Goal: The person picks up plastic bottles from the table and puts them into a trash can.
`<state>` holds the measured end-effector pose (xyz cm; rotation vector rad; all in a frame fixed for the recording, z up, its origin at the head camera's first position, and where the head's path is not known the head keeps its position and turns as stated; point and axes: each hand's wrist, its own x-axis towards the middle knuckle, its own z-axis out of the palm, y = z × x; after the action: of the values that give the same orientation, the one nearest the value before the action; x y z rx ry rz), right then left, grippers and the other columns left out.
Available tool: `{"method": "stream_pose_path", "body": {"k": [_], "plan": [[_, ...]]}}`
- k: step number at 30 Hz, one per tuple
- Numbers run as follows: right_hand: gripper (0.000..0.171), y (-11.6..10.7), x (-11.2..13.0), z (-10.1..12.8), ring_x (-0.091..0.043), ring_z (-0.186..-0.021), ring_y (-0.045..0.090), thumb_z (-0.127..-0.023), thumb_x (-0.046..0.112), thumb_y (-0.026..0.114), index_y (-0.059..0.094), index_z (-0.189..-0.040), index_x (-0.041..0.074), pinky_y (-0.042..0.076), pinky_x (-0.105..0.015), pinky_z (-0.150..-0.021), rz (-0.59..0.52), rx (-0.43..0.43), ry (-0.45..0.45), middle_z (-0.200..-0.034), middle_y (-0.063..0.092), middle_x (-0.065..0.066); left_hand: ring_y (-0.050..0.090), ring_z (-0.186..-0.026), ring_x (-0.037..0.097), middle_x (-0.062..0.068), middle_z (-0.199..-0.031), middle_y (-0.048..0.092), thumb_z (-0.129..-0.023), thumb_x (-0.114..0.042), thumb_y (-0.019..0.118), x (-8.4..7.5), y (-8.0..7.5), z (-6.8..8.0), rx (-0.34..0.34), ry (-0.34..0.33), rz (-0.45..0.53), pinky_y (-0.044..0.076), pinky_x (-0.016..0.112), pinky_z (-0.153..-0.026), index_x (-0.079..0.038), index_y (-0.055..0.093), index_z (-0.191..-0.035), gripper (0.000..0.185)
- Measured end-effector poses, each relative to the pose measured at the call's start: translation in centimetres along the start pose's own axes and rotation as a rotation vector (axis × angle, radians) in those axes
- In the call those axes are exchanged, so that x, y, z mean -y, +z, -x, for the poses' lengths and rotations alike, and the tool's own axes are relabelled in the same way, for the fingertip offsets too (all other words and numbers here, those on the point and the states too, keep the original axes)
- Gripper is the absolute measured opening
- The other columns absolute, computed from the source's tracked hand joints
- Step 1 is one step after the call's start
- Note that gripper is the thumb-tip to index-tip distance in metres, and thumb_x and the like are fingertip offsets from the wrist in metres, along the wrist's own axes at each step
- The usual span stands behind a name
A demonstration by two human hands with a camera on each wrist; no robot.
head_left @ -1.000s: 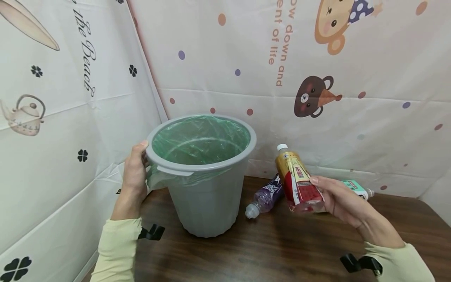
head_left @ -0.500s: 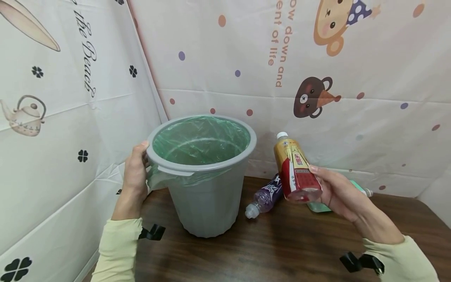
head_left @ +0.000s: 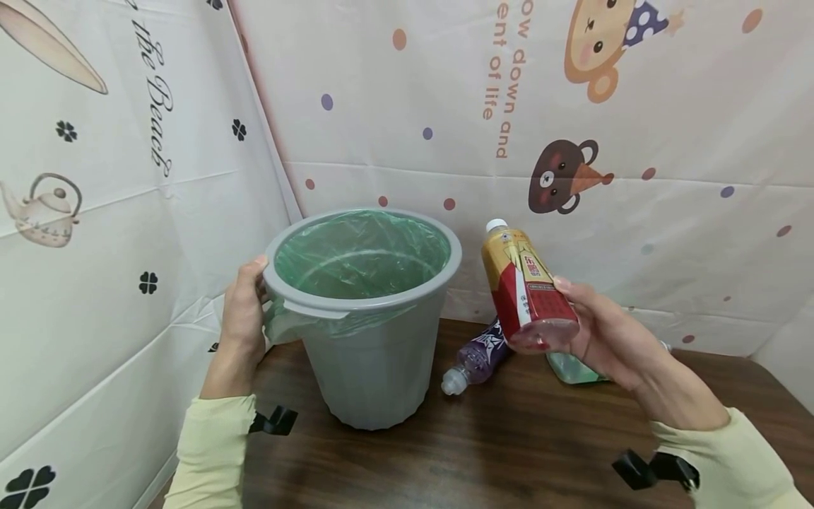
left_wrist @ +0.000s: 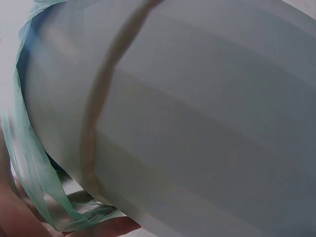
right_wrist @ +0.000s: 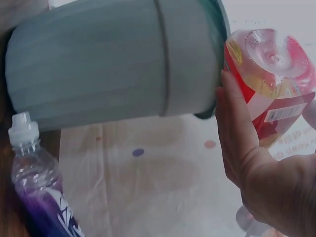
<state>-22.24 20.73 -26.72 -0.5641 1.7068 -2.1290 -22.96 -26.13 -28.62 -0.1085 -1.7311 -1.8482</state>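
A grey bin (head_left: 375, 353) lined with a green bag (head_left: 362, 254) stands on the dark wooden table (head_left: 509, 452). My left hand (head_left: 244, 318) grips its rim on the left side; the left wrist view shows the bin wall (left_wrist: 197, 123) and the bag's hanging edge (left_wrist: 34, 173). My right hand (head_left: 598, 332) holds a gold and red bottle (head_left: 524, 290) with a white cap in the air to the right of the bin, cap tilted up toward the rim. In the right wrist view the bottle (right_wrist: 271, 84) shows beside the bin (right_wrist: 108, 74).
A purple bottle (head_left: 477, 357) lies on the table beside the bin, also the purple bottle (right_wrist: 39, 192) in the right wrist view. A green-labelled bottle (head_left: 572, 367) lies behind my right hand. Printed cloth walls (head_left: 572, 106) close in the back and left.
My right hand has lifted the gold and red bottle up and to the left, closer to the bin's rim. The left hand and bin have stayed still.
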Motion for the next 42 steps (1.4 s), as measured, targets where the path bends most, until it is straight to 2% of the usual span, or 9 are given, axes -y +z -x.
{"method": "stream_pose_path", "body": {"k": [4,13,21,29,37,42], "plan": [[0.048,0.8,0.7,-0.2,-0.024,-0.111,0.071,-0.113,0.040,0.043,0.033,-0.152,0.013,0.057,-0.040,-0.095,-0.011,-0.026,0.016,-0.133,0.064,-0.010,0.059,-0.090,0.015,-0.007,-0.083,0.069,-0.109,-0.041,0.048,-0.1,0.0,0.0,0.000,-0.004,-0.008,0.032,0.037,-0.093,-0.020,0.075,-0.091,0.039],[0.051,3.2,2.2,-1.2,-0.024,-0.109,0.072,-0.112,0.040,0.048,0.031,-0.151,0.011,0.058,-0.044,-0.092,-0.061,0.019,0.007,-0.132,0.064,-0.012,0.059,-0.090,0.015,-0.007,-0.084,0.070,-0.110,-0.041,0.048,0.0,0.1,0.0,-0.009,-0.009,-0.005,0.031,0.036,-0.094,-0.020,0.076,-0.093,0.039],[0.054,4.9,3.3,-1.8,-0.027,-0.106,0.074,-0.110,0.044,0.052,0.031,-0.149,0.013,0.060,-0.047,-0.087,-0.029,0.031,0.012,-0.130,0.065,-0.012,0.059,-0.092,0.015,-0.007,-0.085,0.070,-0.109,-0.040,0.048,0.1,0.0,0.0,-0.009,-0.002,-0.005,0.031,0.036,-0.094,-0.021,0.076,-0.093,0.038],[0.053,6.0,4.4,-2.8,-0.027,-0.100,0.076,-0.111,0.043,0.051,0.031,-0.147,0.010,0.061,-0.045,-0.082,-0.044,0.094,0.019,-0.124,0.068,-0.013,0.059,-0.094,0.016,-0.007,-0.086,0.070,-0.110,-0.040,0.047,0.1,0.0,0.0,-0.003,0.008,-0.012,0.031,0.037,-0.095,-0.020,0.076,-0.095,0.039],[0.057,7.3,5.3,-4.0,-0.026,-0.098,0.076,-0.110,0.045,0.056,0.035,-0.146,0.008,0.062,-0.043,-0.079,-0.061,0.101,0.026,-0.121,0.071,-0.013,0.059,-0.090,0.016,-0.006,-0.084,0.069,-0.110,-0.040,0.047,0.2,0.0,0.0,-0.004,-0.001,0.003,0.031,0.037,-0.092,-0.020,0.076,-0.092,0.039],[0.056,7.9,5.8,-4.9,-0.024,-0.095,0.076,-0.110,0.045,0.057,0.035,-0.146,0.008,0.062,-0.040,-0.076,-0.091,0.136,0.044,-0.116,0.073,-0.013,0.058,-0.094,0.016,-0.008,-0.086,0.070,-0.110,-0.042,0.046,0.1,0.1,-0.1,-0.012,-0.009,-0.031,0.032,0.036,-0.093,-0.023,0.077,-0.094,0.040]]}}
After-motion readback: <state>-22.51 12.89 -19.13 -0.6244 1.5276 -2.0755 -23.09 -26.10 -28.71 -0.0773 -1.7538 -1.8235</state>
